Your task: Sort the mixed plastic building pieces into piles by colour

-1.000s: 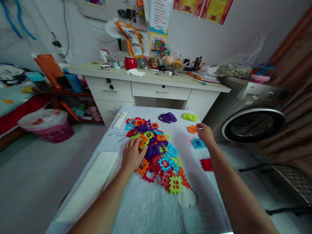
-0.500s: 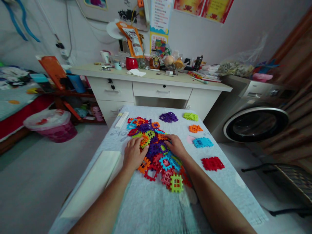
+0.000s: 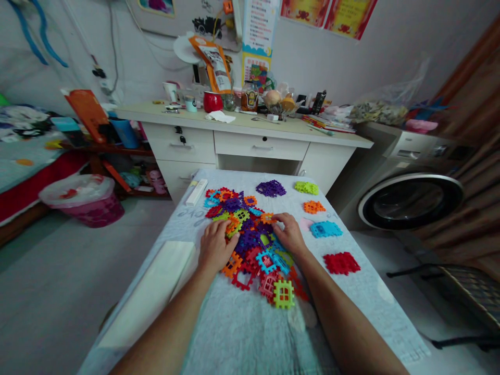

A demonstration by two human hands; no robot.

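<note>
A heap of interlocking plastic window tiles (image 3: 250, 239) in several colours lies mid-table on a pale cloth. My left hand (image 3: 214, 246) rests flat on the heap's left edge, its fingers spread over orange and green tiles. My right hand (image 3: 289, 235) lies on the heap's right side, and its fingertips pinch an orange tile (image 3: 267, 217). To the right sit sorted groups: purple (image 3: 270, 188), green (image 3: 305, 187), orange (image 3: 313, 207), blue (image 3: 326, 229), red (image 3: 341, 263) and a faint pink one (image 3: 304, 223).
A white box (image 3: 195, 191) lies at the table's far left, a pale folded sheet (image 3: 156, 291) at its near left. Behind stands a cluttered white desk (image 3: 242, 138). A washing machine (image 3: 410, 198) is on the right, a pink bin (image 3: 80, 200) on the left floor.
My right hand came back from the orange group at the right onto the heap and closed its fingertips on an orange tile, which shifted slightly right. My left hand stayed put.
</note>
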